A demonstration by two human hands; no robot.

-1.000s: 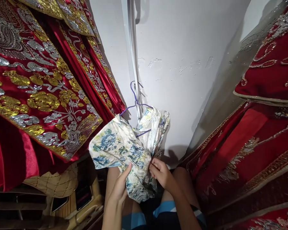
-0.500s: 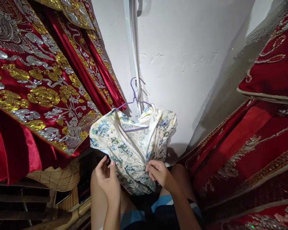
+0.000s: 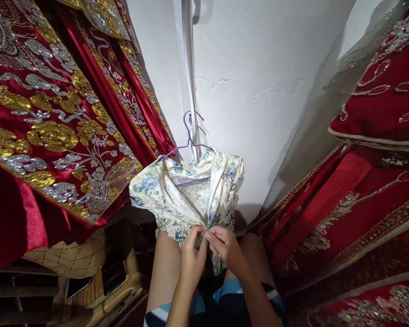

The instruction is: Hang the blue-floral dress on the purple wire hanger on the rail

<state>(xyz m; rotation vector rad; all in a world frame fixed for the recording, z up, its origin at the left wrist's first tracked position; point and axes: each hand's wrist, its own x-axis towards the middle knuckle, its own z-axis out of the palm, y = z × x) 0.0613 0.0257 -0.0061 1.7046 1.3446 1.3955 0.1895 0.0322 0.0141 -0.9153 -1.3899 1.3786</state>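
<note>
A cream blouse (image 3: 163,204) with blue and yellow flowers hangs on a thin purple hanger (image 3: 190,138), its V-shaped front opening facing me. At the bottom of that V, my right hand (image 3: 224,243) pinches the front edge between thumb and fingers. Right beside it, my left hand (image 3: 193,250) has closed its fingertips on the blouse's front at the same spot. The two hands almost touch. Whatever small fastener may be between the fingertips is hidden. The lower part of the blouse drops between my knees, partly behind my hands.
Red garments with gold and silver embroidery (image 3: 54,136) hang at the left; more beaded red cloth (image 3: 361,181) fills the right. A white wall (image 3: 252,59) with a vertical metal post (image 3: 186,54) stands ahead. At lower left, a phone (image 3: 114,277) lies on a wooden chair (image 3: 129,277).
My left hand has moved right, from the blouse's left side to the bottom of the front opening, and closed there. My right hand keeps its pinch. The view has shifted slightly.
</note>
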